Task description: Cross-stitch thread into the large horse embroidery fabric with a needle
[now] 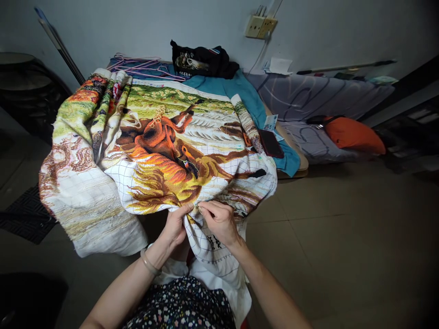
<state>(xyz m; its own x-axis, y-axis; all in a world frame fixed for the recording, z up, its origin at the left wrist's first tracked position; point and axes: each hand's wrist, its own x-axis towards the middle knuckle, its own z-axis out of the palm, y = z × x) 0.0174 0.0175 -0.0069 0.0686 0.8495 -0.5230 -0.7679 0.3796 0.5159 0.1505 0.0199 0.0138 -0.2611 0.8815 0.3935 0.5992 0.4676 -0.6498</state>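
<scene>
A large cross-stitch cloth (164, 151) with brown and orange horses drapes from a low table down to my lap. My left hand (176, 226) grips the cloth's near edge from below, thumb on top, a bangle on its wrist. Beside it, my right hand (219, 221) pinches the cloth at the same spot, fingertips pressed together; a needle between them is too small to make out. Both hands meet at the grid-marked white part below the orange mane.
A dark phone (270, 142) lies on the teal cover (240, 87) at the cloth's right edge. Pink hangers (144, 66) and a black bag (202, 59) sit at the back. An orange cushion (353, 135) rests on grey bedding. Tiled floor spreads to the right.
</scene>
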